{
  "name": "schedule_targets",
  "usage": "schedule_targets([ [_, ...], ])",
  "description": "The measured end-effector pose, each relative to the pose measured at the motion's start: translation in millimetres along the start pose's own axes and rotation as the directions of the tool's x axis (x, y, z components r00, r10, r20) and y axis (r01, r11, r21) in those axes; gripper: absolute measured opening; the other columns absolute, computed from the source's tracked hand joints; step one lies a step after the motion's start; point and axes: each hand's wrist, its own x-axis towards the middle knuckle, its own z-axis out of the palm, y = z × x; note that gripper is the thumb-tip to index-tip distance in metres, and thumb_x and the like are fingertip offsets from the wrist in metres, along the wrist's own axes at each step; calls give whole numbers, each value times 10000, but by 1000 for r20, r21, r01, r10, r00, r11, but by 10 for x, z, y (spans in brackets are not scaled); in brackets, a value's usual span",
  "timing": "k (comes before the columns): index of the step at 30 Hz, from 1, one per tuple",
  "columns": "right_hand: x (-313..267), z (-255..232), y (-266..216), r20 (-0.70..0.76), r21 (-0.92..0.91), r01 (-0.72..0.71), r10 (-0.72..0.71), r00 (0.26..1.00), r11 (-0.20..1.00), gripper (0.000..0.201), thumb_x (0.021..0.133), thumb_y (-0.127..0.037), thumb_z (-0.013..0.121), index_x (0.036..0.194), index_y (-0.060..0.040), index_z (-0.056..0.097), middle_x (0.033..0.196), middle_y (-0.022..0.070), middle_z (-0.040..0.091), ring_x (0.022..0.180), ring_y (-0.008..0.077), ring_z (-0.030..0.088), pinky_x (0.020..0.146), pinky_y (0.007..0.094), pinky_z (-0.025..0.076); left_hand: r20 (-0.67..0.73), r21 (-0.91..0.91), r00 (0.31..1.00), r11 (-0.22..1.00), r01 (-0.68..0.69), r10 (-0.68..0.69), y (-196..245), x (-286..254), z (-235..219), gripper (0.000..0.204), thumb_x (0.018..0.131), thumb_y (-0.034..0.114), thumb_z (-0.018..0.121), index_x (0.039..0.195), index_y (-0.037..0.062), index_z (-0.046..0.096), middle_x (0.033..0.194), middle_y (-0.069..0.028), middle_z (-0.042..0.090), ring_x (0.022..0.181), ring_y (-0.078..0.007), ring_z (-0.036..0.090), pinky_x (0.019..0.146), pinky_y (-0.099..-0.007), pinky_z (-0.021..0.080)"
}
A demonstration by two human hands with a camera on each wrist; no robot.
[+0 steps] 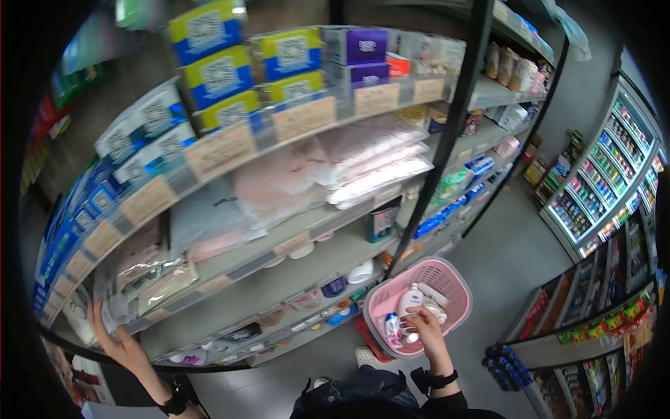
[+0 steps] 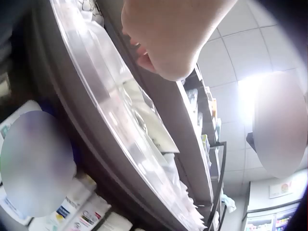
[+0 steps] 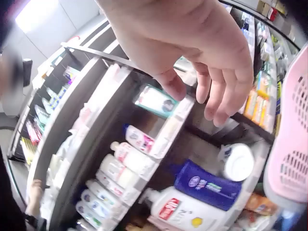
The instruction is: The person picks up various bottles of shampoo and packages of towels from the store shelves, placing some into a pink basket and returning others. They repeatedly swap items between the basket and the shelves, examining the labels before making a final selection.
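Observation:
My left hand [image 1: 115,346] is at the left end of a store shelf, its fingers extended beside clear plastic packets [image 1: 115,304]. In the left wrist view, this hand [image 2: 168,38] is above the shelf's transparent front strip [image 2: 103,101], with most fingers hidden behind the palm. Over a pink basket [image 1: 460,283] hangs my right hand [image 1: 427,332], fingers loosely bent. A white pump bottle [image 1: 410,299] and a blue-and-white bottle [image 1: 393,328] lie in the basket. The right wrist view shows the right hand [image 3: 192,53] holding nothing, with shelved bottles beyond it.
Flat bagged items [image 1: 377,157] fill the middle shelf, below yellow-and-blue boxes [image 1: 289,52]. A black shelf post [image 1: 447,133] rises behind the basket. To the right stand a drinks fridge [image 1: 604,167] and a low snack rack [image 1: 579,307]. Grey floor [image 1: 488,237] runs between.

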Motion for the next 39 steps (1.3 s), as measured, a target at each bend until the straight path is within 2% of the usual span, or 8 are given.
schedule_targets([
  [4,347,-528,659,-153,-301,1,-49,987,954,290,853,-126,603,1113,1,582,927,131,683,819,219,669,730,320,524,-146,71,981,990,-120,129,713,-48,248,407,907,118,463,1277,-43,516,1406,-208,448,1333,-364,389,1110,-475,251],
  [6,435,-703,893,-238,-820,-172,-53,970,545,409,799,-215,642,1133,13,579,938,204,679,885,328,667,801,401,524,-142,157,963,966,-205,228,959,-52,426,425,967,192,453,1334,-22,478,1452,-211,391,1369,-367,335,1125,-486,219],
  [21,1834,-1476,2319,-242,-876,-338,293,925,345,769,726,-368,705,1299,48,406,1227,291,545,1139,429,555,952,458,468,-260,83,966,996,31,-9,1251,-119,1234,633,807,91,382,1421,-55,340,1474,-207,360,1374,-346,334,1146,-452,214],
  [26,2415,-1779,2900,-275,-835,-496,601,751,238,823,724,-508,633,1284,79,492,1298,288,516,1202,421,520,998,459,421,-295,0,952,997,82,-79,1264,-145,1261,629,821,123,371,1421,-64,336,1478,-207,356,1378,-345,330,1142,-453,222],
  [28,2566,-1944,3667,-461,-832,-542,399,793,114,734,760,-565,547,1204,15,612,1173,176,638,1168,400,538,995,548,352,-254,49,966,997,60,-45,1209,-159,1235,628,837,152,364,1426,-62,330,1483,-209,347,1380,-345,326,1139,-455,227],
  [30,2171,-1771,2870,-432,-642,-564,362,826,520,696,699,-472,737,1184,13,615,1101,142,665,1091,294,592,978,381,408,-263,66,964,996,56,-37,1225,-157,1236,627,844,162,362,1429,-61,327,1485,-210,344,1381,-348,324,1138,-456,229],
  [32,2334,-2059,3535,-413,-330,-475,327,850,816,435,669,-194,838,1004,11,653,888,104,698,753,223,677,665,360,549,-247,85,968,994,63,-40,1179,-177,1237,623,858,183,351,1434,-54,323,1487,-209,339,1385,-349,316,1137,-462,228],
  [39,2241,-1793,3118,-248,377,-429,536,807,821,323,732,-47,786,1014,7,639,921,112,690,756,283,681,663,474,572,-259,35,964,997,68,-56,1262,-163,1269,640,823,130,327,1435,-58,325,1491,-202,341,1395,-329,302,1150,-436,206],
])
